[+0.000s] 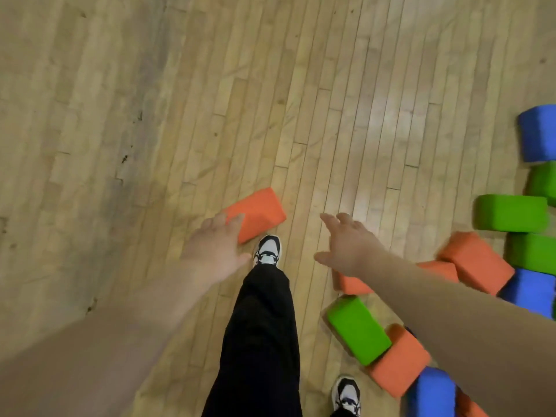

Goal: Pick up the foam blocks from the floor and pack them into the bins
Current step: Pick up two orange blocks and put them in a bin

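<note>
A lone orange foam block [260, 212] is lying flat on the wooden floor [180, 100]. It is a matte brick shape with soft, rounded edges. The floor is showing narrow pale strips with a worn sheen and a few dark nicks.

The left hand [215, 251] is reaching over the block's near end with its fingers [237, 219] straight and spread, holding nothing. Whether the tips are touching the foam cannot be told. The right hand [346, 245] is hovering apart from that block, its fingers loose and open, gripping nothing.

At the right, more bricks of the same foam are lying jumbled. A green block [358, 329] is leaning against an orange brick [400, 359], and a blue brick [433, 392] is lying just beside that one.

A black trouser leg [261, 341] is ending in a white-and-black sneaker [267, 249] just beside the lone block.
</note>
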Tool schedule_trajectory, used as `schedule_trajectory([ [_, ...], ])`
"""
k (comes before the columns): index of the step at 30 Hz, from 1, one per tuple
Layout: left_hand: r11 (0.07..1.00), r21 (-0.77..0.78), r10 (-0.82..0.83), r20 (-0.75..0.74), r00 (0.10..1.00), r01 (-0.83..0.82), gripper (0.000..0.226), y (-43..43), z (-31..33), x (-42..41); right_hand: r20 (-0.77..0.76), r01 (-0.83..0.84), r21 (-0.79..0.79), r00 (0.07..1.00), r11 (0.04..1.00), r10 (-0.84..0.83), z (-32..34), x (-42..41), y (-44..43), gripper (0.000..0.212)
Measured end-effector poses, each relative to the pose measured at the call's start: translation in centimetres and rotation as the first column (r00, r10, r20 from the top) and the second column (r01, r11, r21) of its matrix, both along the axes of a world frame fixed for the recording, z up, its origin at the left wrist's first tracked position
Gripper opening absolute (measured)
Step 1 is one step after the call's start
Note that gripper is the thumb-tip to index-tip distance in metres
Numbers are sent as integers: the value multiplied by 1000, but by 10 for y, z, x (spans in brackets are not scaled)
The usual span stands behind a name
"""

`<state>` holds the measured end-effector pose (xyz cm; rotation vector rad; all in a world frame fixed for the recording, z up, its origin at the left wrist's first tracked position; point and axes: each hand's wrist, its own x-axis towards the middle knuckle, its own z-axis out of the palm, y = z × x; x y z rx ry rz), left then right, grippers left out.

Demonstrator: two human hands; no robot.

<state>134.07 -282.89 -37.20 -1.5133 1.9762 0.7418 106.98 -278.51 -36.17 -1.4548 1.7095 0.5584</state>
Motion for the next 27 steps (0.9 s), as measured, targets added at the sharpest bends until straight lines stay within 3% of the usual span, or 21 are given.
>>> schedule_trajectory([
  [4,995,81,60,10,998,-61,98,-59,-148,14,42,11,50,999,999,-13,-155,24,-70,98],
  [9,918,142,370,29,929,-370,109,-73,-329,49,117,7,81,993,997,-16,-334,52,-110,102],
  [11,816,177,552,48,832,-551,120,-67,-379,58,152,52,88,986,995,-65,-385,62,-107,108],
  [15,506,237,857,-23,515,-830,138,-55,-432,59,256,182,104,945,978,-203,-443,67,-95,106],
  [18,434,245,901,-92,425,-867,121,-50,-428,47,312,304,107,894,947,-322,-446,51,-87,106],
  [21,507,280,862,-186,472,-815,113,-48,-396,21,318,402,149,846,904,-428,-424,18,-65,107],
  [25,735,266,678,-288,676,-624,105,-50,-346,-36,249,461,114,844,880,-474,-389,-31,-17,106],
  [27,881,244,469,-323,822,-406,96,-44,-325,-78,142,490,50,859,870,-492,-378,-65,13,103],
])
